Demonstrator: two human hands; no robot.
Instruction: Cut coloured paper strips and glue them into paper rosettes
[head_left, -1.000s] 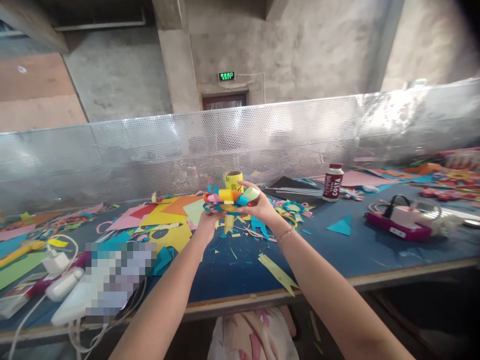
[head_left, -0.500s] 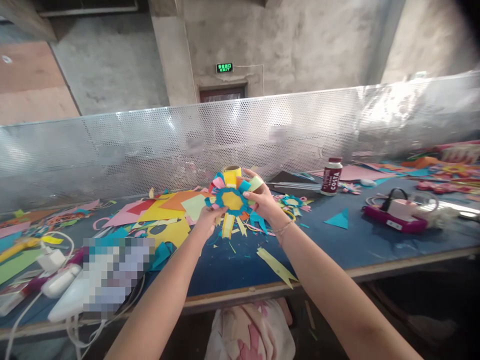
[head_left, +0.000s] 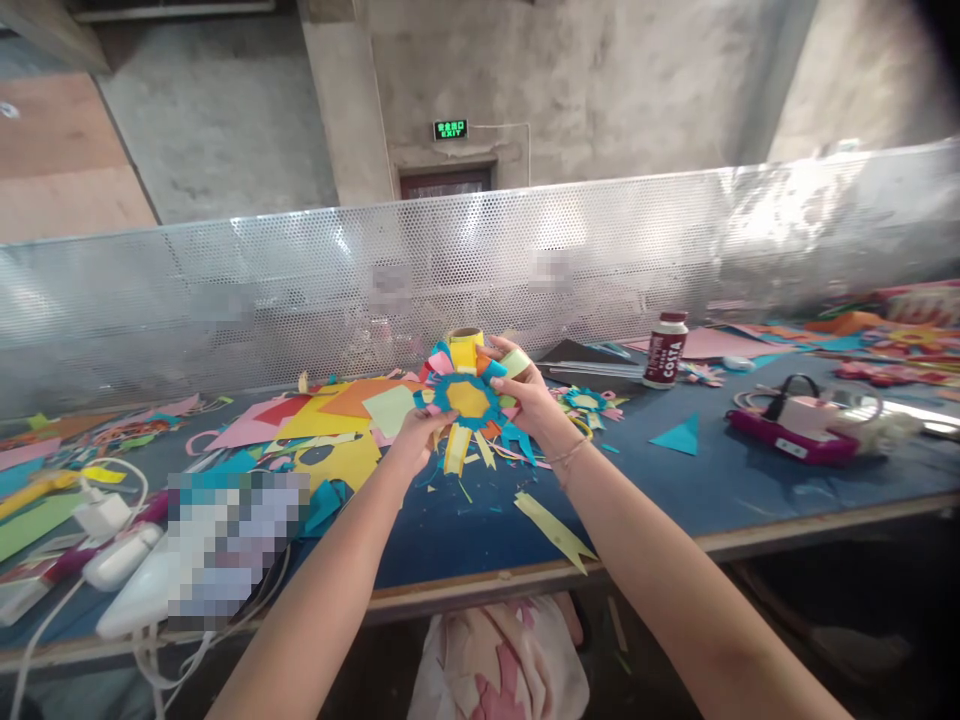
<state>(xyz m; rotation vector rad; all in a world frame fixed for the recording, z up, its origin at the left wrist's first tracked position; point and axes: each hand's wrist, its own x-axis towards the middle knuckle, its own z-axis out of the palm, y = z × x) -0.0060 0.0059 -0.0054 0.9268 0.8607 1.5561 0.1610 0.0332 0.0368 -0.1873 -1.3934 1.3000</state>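
Between my hands, above the table, is a paper flower with a yellow centre, a blue fringed ring and looped paper strips around its edge. My left hand pinches its lower left rim. My right hand grips the right side, with the thumb near a blue loop and other fingers behind the loops, partly hidden. A yellow loop stands up at the flower's top. Below hangs a pale yellow strip. Behind my right hand lies another small paper flower with blue and pink parts.
Coloured paper sheets and scraps spread to the left. A notched yellow strip lies near the table's front edge. Rightward are a Costa bottle, a blue paper triangle and a purple power strip. A perforated metal screen stands behind.
My right hand's fingers have shifted slightly around the loops at the flower's right side. The left hand keeps its pinch, and the flower stays nearly in place.
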